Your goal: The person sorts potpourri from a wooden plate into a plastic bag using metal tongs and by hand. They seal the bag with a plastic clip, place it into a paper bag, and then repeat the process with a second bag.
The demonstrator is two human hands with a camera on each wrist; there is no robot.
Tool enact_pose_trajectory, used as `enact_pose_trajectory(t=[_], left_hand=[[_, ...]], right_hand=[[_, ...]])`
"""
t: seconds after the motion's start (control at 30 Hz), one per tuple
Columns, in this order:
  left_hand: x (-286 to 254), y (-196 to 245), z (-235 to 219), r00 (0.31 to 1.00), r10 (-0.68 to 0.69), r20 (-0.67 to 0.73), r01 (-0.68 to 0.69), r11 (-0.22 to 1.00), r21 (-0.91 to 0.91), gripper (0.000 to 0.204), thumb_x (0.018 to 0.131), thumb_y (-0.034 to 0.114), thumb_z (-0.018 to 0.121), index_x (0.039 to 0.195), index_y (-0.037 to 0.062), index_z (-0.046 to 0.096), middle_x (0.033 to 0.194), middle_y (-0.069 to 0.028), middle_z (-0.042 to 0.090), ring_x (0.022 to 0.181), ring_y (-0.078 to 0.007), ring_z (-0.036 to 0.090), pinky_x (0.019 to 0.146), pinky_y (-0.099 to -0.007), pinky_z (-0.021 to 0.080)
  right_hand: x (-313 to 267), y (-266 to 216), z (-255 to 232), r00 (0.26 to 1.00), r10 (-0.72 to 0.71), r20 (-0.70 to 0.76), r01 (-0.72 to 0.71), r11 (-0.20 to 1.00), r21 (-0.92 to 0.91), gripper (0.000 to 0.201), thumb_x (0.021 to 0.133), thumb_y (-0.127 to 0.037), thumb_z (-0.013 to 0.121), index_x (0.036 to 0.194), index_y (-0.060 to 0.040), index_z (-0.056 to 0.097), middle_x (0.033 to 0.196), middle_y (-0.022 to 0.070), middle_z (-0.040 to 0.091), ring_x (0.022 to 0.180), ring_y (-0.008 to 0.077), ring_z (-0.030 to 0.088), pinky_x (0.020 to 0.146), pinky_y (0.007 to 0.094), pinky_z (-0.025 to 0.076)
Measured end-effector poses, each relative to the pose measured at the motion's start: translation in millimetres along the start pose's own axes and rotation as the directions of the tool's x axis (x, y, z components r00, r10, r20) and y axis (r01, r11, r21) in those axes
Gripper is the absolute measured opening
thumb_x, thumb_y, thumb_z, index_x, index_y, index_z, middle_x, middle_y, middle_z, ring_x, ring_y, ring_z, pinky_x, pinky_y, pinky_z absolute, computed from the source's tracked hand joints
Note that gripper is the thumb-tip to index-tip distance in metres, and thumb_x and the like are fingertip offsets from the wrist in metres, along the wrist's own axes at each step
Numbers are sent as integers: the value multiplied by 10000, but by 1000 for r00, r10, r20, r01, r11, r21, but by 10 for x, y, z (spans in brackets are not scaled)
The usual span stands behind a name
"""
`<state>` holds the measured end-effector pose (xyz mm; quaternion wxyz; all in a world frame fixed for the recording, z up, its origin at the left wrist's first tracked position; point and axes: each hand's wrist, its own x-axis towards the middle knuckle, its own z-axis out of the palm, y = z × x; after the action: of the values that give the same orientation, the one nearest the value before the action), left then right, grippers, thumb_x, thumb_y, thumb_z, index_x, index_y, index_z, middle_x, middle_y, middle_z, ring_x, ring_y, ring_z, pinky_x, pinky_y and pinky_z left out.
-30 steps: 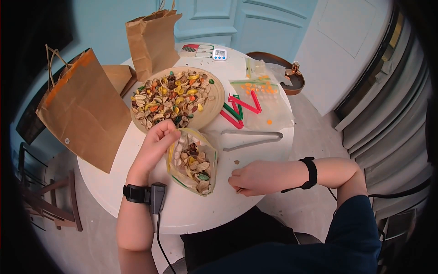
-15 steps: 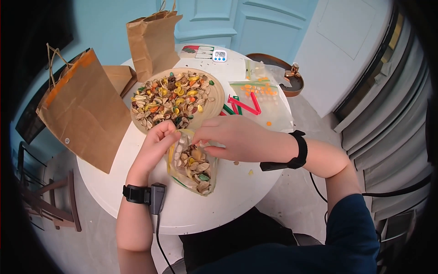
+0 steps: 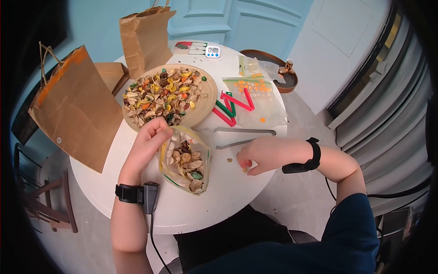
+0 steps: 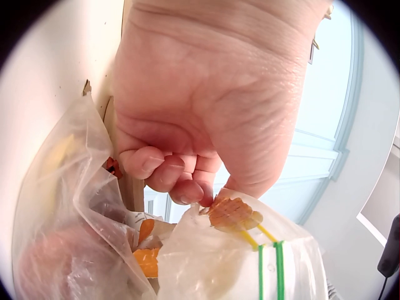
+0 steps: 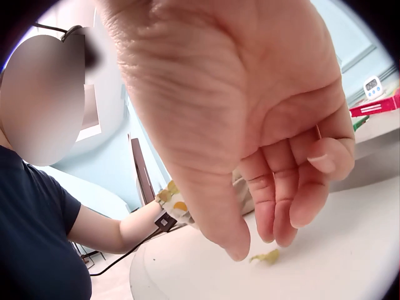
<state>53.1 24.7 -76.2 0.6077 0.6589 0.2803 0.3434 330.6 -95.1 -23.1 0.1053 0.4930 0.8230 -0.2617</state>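
My left hand [image 3: 147,142] pinches the upper left rim of a clear zip bag [image 3: 162,163] and holds its mouth spread. Dried petals and leaves [image 3: 186,159] of potpourri fill part of it. In the left wrist view a brown dried flake [image 4: 232,214] lies against the plastic by the thumb. My right hand [image 3: 269,155] is low over the table, right of the bag. Its thumb and fingers stand apart, with a small yellow-green petal [image 5: 266,257] just below the fingertips on the white tabletop. Grey tongs [image 3: 244,131] lie beyond this hand, which covers part of them.
Behind the bag is a round wooden plate [image 3: 207,98] heaped with potpourri. Red and green bag clips [image 3: 237,101] lie beside a bag with orange pieces [image 3: 273,112]. A timer [image 3: 212,51] stands at the back; brown paper bags [image 3: 80,109] stand at the left.
My right hand has gone from the bag's mouth rightward to the petal on the table, near where it was a second ago. My left hand keeps its hold on the bag.
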Motion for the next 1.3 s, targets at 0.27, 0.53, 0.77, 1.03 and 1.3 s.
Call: enact_pose_trajectory(t=[0.27, 0.53, 0.77, 1.03, 1.3], left_hand=[[22, -56, -14, 999, 42, -4, -42, 999, -22, 202, 897, 152, 579, 741, 129, 452, 662, 119, 412, 605, 22, 361, 532, -162, 278], [2, -10, -2, 1000, -17, 3, 17, 1000, -24, 191, 886, 144, 571, 746, 127, 443, 695, 107, 409, 654, 2, 359, 591, -172, 288], [13, -27, -21, 1000, 24, -10, -24, 1000, -10, 199, 891, 153, 589, 744, 129, 458, 668, 117, 427, 611, 20, 367, 544, -162, 284], [11, -17, -3, 999, 36, -14, -37, 999, -7, 196, 891, 143, 590, 737, 121, 471, 656, 116, 423, 600, 18, 359, 536, -168, 279], [5, -21, -8, 1000, 12, -11, -13, 999, -44, 162, 887, 108, 576, 747, 113, 495, 668, 102, 486, 613, 15, 422, 545, -163, 320]], right_hand=[[86, 73, 153, 996, -60, -71, 59, 998, -21, 104, 796, -158, 594, 826, -58, 595, 725, 61, 621, 693, 246, 612, 635, 359, 473], [69, -439, -451, 912, -121, -391, 175, 979, 105, 72, 798, -141, 590, 814, -79, 557, 714, 43, 605, 671, 219, 598, 589, 332, 454], [451, -549, -408, 700, -377, -607, 337, 923, -184, 145, 787, -95, 606, 930, -97, 587, 780, 25, 609, 682, 181, 607, 569, 305, 467], [315, 132, -382, 922, 4, -387, -63, 988, -140, 317, 752, -202, 658, 1018, -52, 576, 933, 98, 608, 900, 270, 592, 735, 367, 478], [433, 279, -67, 926, -42, -375, -83, 947, -310, 416, 718, -273, 702, 1027, -28, 569, 965, 117, 592, 903, 292, 587, 766, 393, 479]])
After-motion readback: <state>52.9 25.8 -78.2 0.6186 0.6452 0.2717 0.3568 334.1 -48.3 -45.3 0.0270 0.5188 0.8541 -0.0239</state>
